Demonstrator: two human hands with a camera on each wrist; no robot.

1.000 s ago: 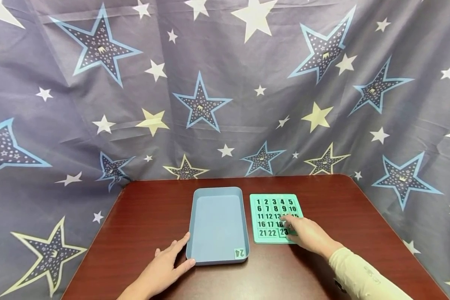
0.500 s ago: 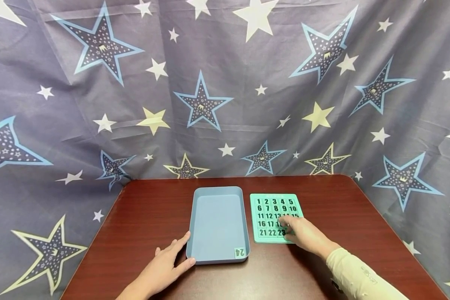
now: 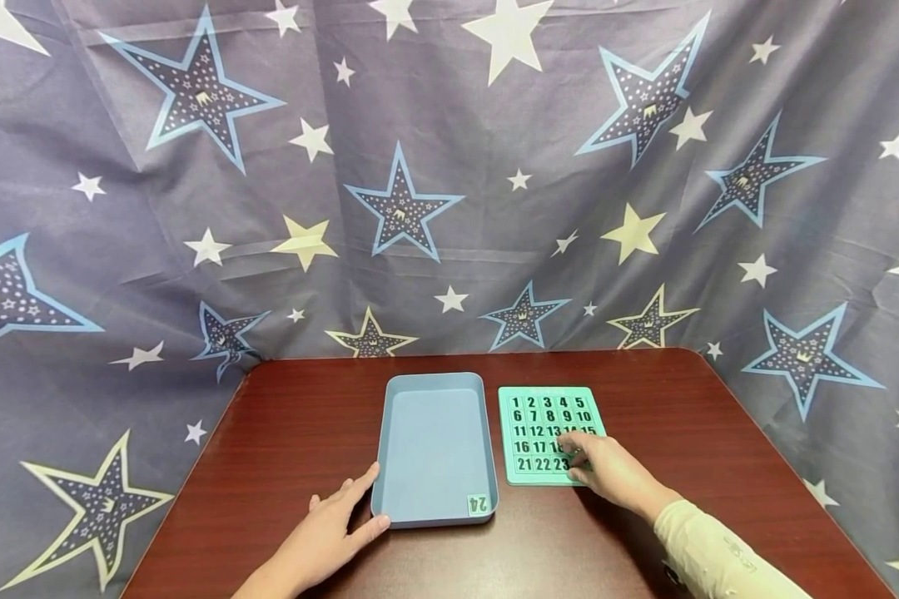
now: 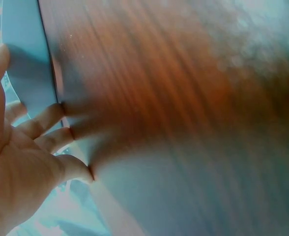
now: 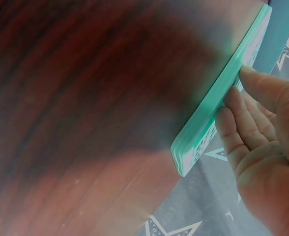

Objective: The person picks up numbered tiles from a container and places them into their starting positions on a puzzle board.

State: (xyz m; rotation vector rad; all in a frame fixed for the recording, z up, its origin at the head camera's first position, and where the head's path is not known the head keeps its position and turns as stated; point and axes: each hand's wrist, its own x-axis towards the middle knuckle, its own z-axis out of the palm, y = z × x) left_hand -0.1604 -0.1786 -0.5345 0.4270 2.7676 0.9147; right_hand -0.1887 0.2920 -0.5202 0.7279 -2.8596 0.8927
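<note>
A blue-grey tray (image 3: 438, 449) stands left of centre, with a single number tile (image 3: 479, 504) marked 24, upside down, in its near right corner. Fingers spread, my left hand (image 3: 330, 532) touches the tray's left side. Right of the tray lies a green number board (image 3: 524, 477) with rows of numbered tiles. My right hand (image 3: 614, 474) reaches over its lower right part, fingertips on the board close to tile 23 (image 3: 561, 464). That hand hides the end of the lower rows. In the right wrist view the right thumb (image 5: 262, 88) meets the board's near edge.
The dark red wooden table (image 3: 307, 416) carries both things. A grey curtain (image 3: 449, 208) with stars hangs right behind its far edge and down both sides. A narrow strip of table separates tray and board.
Tile 23 sat slightly tilted under the right fingers a second ago and now lies level with its row. The right hand has shifted slightly left. The left hand and tray have stayed put.
</note>
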